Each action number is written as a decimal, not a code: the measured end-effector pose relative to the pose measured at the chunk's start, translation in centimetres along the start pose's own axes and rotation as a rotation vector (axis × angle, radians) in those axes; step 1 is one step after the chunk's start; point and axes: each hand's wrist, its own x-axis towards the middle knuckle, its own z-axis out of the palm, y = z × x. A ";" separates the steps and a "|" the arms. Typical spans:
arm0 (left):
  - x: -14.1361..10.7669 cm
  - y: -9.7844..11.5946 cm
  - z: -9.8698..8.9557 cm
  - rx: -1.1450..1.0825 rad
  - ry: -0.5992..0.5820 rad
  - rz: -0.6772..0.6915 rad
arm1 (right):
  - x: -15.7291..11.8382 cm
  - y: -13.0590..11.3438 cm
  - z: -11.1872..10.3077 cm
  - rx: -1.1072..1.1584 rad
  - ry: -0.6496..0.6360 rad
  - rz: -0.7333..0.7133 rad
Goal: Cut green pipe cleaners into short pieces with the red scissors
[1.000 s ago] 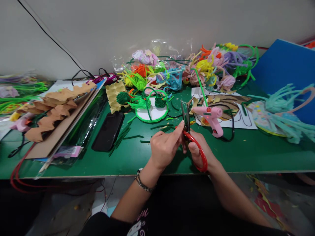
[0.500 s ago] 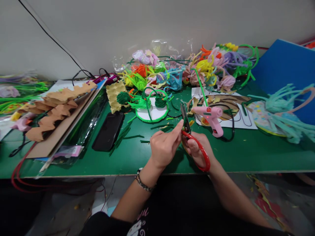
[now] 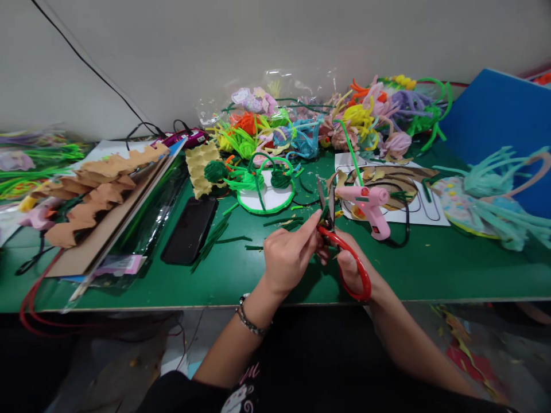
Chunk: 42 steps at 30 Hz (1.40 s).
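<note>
My right hand (image 3: 350,264) is closed on the red handles of a pair of scissors (image 3: 365,279), whose blades point up and away from me, spread apart. Beside the blades, my left hand (image 3: 286,255) pinches a short dark green pipe cleaner (image 3: 326,207) that sits at the blades; most of it is hidden by my fingers. Cut dark green pipe cleaner pieces (image 3: 215,238) lie on the table to the left. Behind my hands rests a white disc edged in bright green (image 3: 270,198), with green pipe cleaner bundles on it.
A pink glue gun (image 3: 370,206) with a green stick stands right of the scissors, over paper sheets. A black phone (image 3: 189,232) and cardboard strips (image 3: 92,209) lie left. Colourful pipe cleaner bundles (image 3: 301,135) line the wall. A blue board (image 3: 495,123) leans at right.
The scissor blades have spread wider, and the handles in my right hand have shifted slightly right. My left hand has barely moved.
</note>
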 end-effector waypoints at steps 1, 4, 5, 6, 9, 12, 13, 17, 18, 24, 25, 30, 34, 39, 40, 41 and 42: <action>0.0 0.0 0.0 -0.012 -0.004 -0.005 | 0.0 0.0 -0.1 -0.001 0.004 0.021; -0.1 0.0 -0.1 -0.045 -0.032 -0.029 | 0.0 -0.3 -0.2 -0.047 0.015 0.075; -0.1 0.0 -0.1 -0.052 -0.042 -0.039 | 0.1 -0.4 -0.2 -0.072 0.019 0.079; -0.1 0.0 -0.1 -0.055 -0.050 -0.046 | 0.1 -0.6 -0.2 -0.097 0.024 0.077; -0.1 0.0 -0.1 -0.057 -0.062 -0.058 | 0.1 -0.8 -0.2 -0.133 0.043 0.079; -0.1 0.1 -0.2 -0.054 -0.065 -0.062 | 0.0 -0.8 0.1 -0.127 0.083 0.116; -0.1 0.1 -0.2 -0.058 -0.068 -0.065 | -0.1 -0.8 0.1 -0.137 0.102 0.125; -0.1 0.1 -0.2 -0.067 -0.078 -0.071 | -0.1 -0.6 0.3 -0.209 0.138 0.128; 0.0 0.1 -0.2 -0.063 -0.074 -0.073 | -0.1 -0.5 0.2 -0.208 0.132 0.122; 0.2 0.2 -0.2 -0.044 -0.033 -0.074 | 0.1 -0.6 0.2 -0.098 0.032 -0.008; 0.3 0.3 -0.2 -0.043 -0.033 -0.070 | 0.1 -0.6 0.2 -0.084 0.029 -0.019; 0.2 0.2 -0.2 -0.048 -0.037 -0.069 | 0.1 -0.4 0.3 -0.016 0.011 -0.041; 0.1 0.2 -0.2 -0.081 -0.074 -0.085 | 0.2 -0.1 0.0 0.010 -0.006 -0.039; 0.0 0.2 -0.2 -0.112 -0.117 -0.123 | 0.0 -0.3 -0.2 0.012 0.006 0.030; 0.0 0.2 -0.2 -0.111 -0.119 -0.128 | -0.1 -0.3 -0.2 0.014 0.024 0.061; 0.0 0.2 -0.2 -0.110 -0.120 -0.131 | -0.2 -0.3 -0.2 0.019 0.045 0.092; 0.0 0.2 -0.2 -0.108 -0.121 -0.132 | -0.2 -0.3 -0.2 0.025 0.066 0.119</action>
